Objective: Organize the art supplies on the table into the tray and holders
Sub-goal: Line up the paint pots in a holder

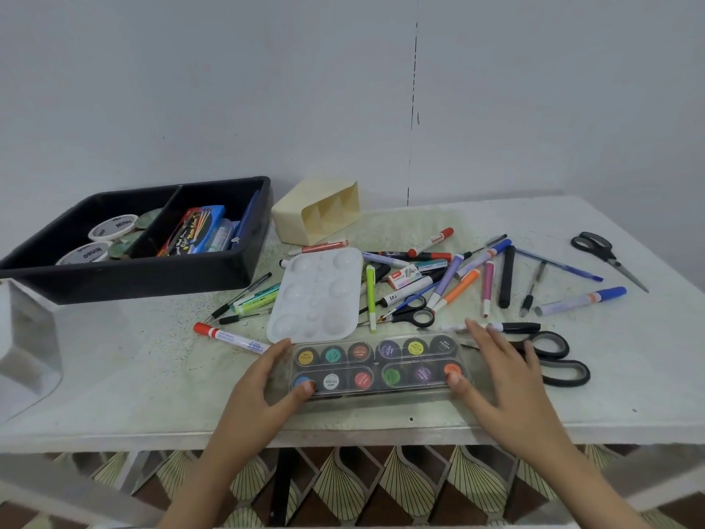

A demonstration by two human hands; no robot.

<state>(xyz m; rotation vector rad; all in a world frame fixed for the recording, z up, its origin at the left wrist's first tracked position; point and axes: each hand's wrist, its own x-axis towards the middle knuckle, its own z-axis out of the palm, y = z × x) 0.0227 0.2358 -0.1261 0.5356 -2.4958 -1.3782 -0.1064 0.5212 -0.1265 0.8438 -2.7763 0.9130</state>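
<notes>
White table (114,376), plain wall behind. Paint set (377,364) sits at the near edge; left hand (263,391) and right hand (507,387) clamp its ends, thumbs against fingers. Likely step: pickup. Next: lift level, carry far-left to black tray (133,276).

A home craft corner: patterned floor tiles (381,486), cluttered white table (572,395).

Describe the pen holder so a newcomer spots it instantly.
Find the black tray at back left. Just right of it lies the pen holder, tipped on its side. It's the only cream box, open compartments showing.
</notes>
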